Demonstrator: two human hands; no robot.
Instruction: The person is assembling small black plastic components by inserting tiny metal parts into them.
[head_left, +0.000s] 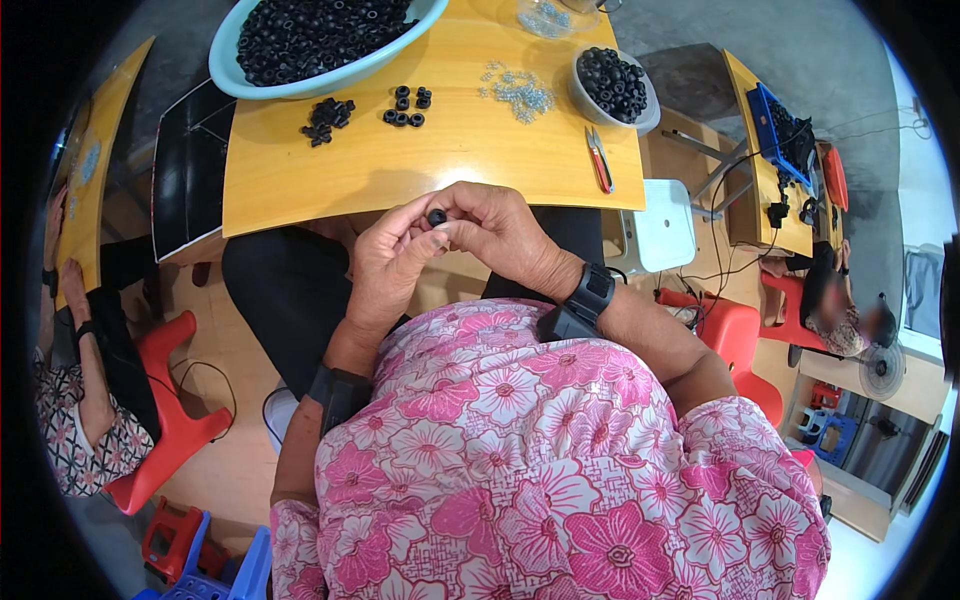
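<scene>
Just in front of the table's near edge, my two hands meet over my lap. Between their fingertips is a small black ring-shaped piece [436, 217] with a dark hole in its middle. My left hand [388, 258] is closed, its fingers pinching the piece from the left. From the right, my right hand [500, 236] is closed too, thumb and fingers against the same piece. Beyond them on the yellow table lie a loose pile of black pieces [328, 120], a neater group of black rings [404, 118] and a scatter of small clear pieces [525, 97].
A light-blue basin [225, 70] of black rings stands far left, a white tub [650, 115] of them far right. Red-handled snips [600, 162] lie near the table's right edge. A white stool [665, 225] stands beside it. Other people sit at tables left and right.
</scene>
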